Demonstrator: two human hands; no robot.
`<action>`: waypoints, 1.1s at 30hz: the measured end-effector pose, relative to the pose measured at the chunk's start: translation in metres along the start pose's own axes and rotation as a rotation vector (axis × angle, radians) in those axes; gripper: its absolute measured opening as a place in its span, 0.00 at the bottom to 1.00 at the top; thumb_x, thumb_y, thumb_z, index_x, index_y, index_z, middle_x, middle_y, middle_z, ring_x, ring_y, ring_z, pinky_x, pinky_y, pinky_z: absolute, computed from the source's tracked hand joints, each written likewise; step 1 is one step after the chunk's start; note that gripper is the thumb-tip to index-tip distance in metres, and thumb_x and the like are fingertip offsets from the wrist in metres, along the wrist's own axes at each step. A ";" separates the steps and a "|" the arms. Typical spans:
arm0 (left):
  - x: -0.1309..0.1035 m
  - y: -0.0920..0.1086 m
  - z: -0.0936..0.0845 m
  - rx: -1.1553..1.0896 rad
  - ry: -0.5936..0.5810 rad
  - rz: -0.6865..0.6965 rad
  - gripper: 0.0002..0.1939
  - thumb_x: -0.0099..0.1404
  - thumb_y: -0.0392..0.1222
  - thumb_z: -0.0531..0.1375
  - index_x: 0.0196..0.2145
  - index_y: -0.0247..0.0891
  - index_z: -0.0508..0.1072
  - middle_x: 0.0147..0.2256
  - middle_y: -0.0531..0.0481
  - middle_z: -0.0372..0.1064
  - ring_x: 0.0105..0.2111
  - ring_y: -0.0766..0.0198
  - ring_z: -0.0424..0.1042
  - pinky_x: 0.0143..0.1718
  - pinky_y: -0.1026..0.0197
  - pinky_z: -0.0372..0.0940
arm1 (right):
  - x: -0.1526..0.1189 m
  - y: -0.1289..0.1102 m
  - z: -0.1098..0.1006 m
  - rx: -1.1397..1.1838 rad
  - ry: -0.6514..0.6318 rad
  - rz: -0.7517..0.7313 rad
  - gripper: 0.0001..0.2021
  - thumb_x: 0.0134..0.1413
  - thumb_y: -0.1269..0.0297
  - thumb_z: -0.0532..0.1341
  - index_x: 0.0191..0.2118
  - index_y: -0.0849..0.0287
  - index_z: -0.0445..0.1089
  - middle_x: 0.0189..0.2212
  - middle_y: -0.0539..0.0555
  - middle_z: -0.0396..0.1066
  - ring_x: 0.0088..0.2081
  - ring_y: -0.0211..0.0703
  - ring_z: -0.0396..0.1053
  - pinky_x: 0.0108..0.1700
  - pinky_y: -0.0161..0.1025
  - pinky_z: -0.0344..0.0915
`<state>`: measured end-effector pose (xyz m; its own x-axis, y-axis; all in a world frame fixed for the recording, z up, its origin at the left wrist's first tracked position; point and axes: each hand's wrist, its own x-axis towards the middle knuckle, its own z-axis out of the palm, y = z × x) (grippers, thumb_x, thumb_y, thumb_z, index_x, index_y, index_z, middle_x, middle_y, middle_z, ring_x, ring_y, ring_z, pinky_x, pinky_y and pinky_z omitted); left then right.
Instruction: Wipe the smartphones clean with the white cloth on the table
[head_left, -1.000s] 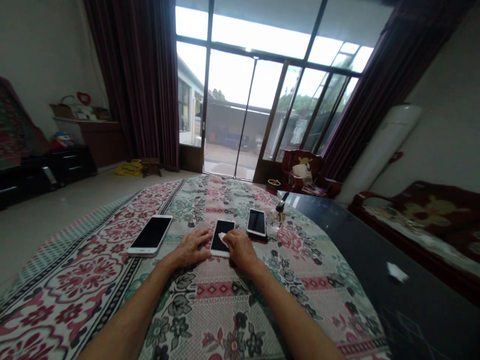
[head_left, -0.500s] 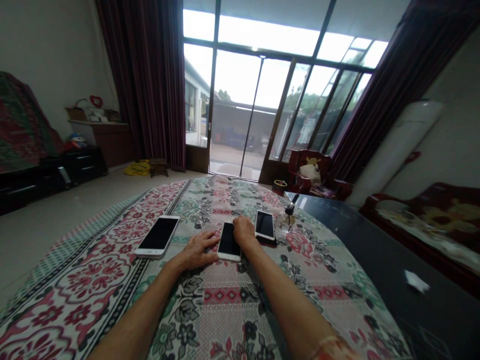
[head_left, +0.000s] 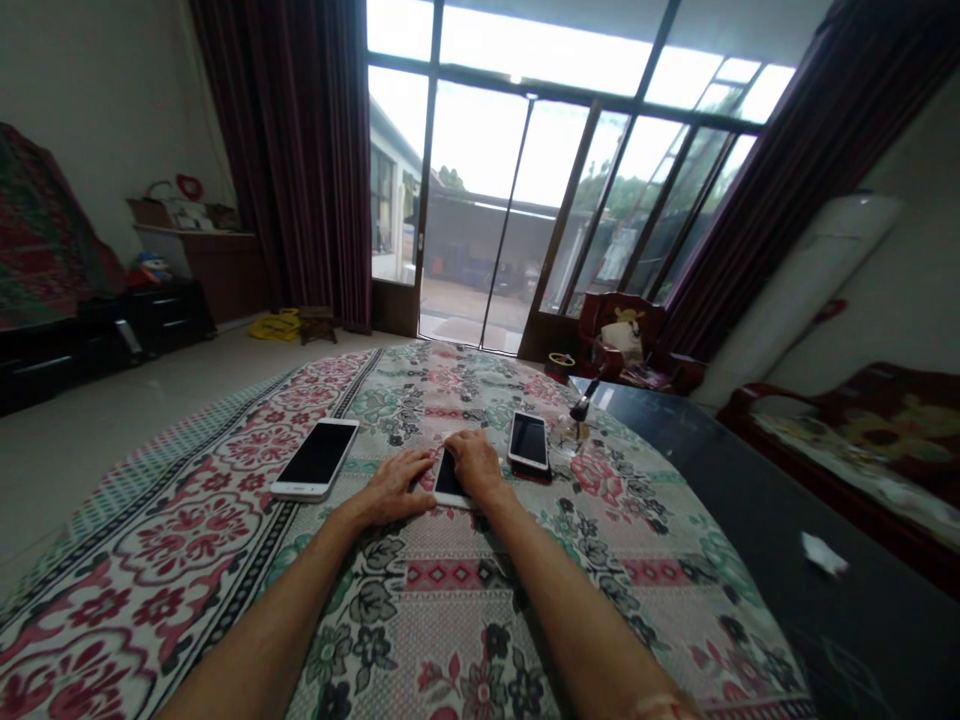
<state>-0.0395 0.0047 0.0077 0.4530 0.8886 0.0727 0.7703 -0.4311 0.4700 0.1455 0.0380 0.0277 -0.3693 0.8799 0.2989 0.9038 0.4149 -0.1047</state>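
A white-framed phone with a dark screen [head_left: 451, 478] lies flat on the patterned tablecloth [head_left: 465, 610]. Over its upper right part rests my right hand [head_left: 476, 465], fingers bent and drawn together; whether they grip its edge is hidden. My left hand [head_left: 396, 482] lies flat with fingers apart, its thumb at the phone's lower left corner. Farther left is a larger white phone [head_left: 319, 457], untouched. To the right, another white phone [head_left: 529, 440] lies on top of a dark, flat object [head_left: 534, 473], beside a clear glass item with a black top [head_left: 579, 410].
A dark table [head_left: 720, 490] with a crumpled white piece [head_left: 823, 553] adjoins on the right. Beyond stand a carved wooden chair [head_left: 622, 335] and a wooden sofa [head_left: 870, 450]. Glass doors are ahead, and a yellow object [head_left: 275, 325] lies on the floor at left.
My right hand has shifted left across the middle phone and covers more of its screen. My left thumb reaches the phone's lower corner. The view has tilted slightly.
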 end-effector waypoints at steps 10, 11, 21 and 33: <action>0.002 -0.009 0.010 -0.015 0.061 0.029 0.35 0.58 0.48 0.60 0.62 0.38 0.58 0.64 0.41 0.52 0.64 0.49 0.48 0.63 0.48 0.43 | -0.046 -0.012 -0.004 0.199 0.046 -0.171 0.10 0.61 0.69 0.56 0.43 0.54 0.73 0.42 0.53 0.72 0.44 0.43 0.62 0.46 0.36 0.58; 0.002 -0.010 0.011 -0.015 0.065 0.025 0.36 0.58 0.49 0.60 0.62 0.37 0.58 0.63 0.41 0.52 0.64 0.49 0.48 0.63 0.48 0.44 | -0.050 -0.012 -0.005 0.217 0.052 -0.182 0.10 0.60 0.70 0.56 0.43 0.55 0.72 0.42 0.53 0.72 0.44 0.43 0.62 0.46 0.36 0.58; -0.005 0.004 -0.003 -0.015 -0.007 -0.002 0.37 0.59 0.50 0.59 0.63 0.36 0.55 0.64 0.39 0.50 0.65 0.49 0.46 0.63 0.49 0.42 | -0.067 -0.017 -0.013 0.282 0.019 -0.246 0.08 0.60 0.70 0.55 0.39 0.57 0.72 0.39 0.54 0.72 0.42 0.41 0.63 0.44 0.36 0.57; -0.001 0.003 0.000 -0.011 0.004 -0.022 0.38 0.59 0.50 0.59 0.63 0.34 0.55 0.64 0.39 0.49 0.64 0.46 0.46 0.63 0.47 0.42 | 0.011 0.009 -0.006 0.029 -0.078 0.053 0.14 0.61 0.70 0.52 0.41 0.54 0.75 0.41 0.54 0.73 0.43 0.40 0.67 0.42 0.33 0.57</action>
<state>-0.0377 0.0027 0.0091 0.4339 0.8986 0.0659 0.7749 -0.4095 0.4815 0.1507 0.0501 0.0359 -0.3378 0.9156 0.2180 0.9163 0.3729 -0.1464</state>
